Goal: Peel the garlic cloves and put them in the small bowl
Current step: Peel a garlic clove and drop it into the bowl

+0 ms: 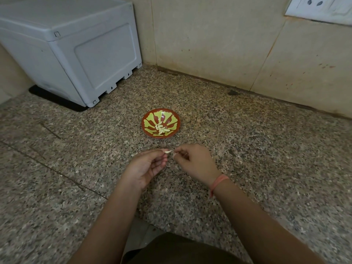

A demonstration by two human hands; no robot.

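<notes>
As the head camera looks down, the left hand (147,165) pinches a garlic clove (167,151) above the surface (266,149); the right hand (194,161) pinches what seems its papery skin (172,151) at the tip. Light, firm, probably slick once bare, it wants a fingertip grip. Peeled cloves (162,129) lie in the small bowl (145,119) just beyond, unobstructed; a grey box (72,48) stands well apart.

Home kitchen: speckled granite counter (76,149), wall socket (320,6).
</notes>
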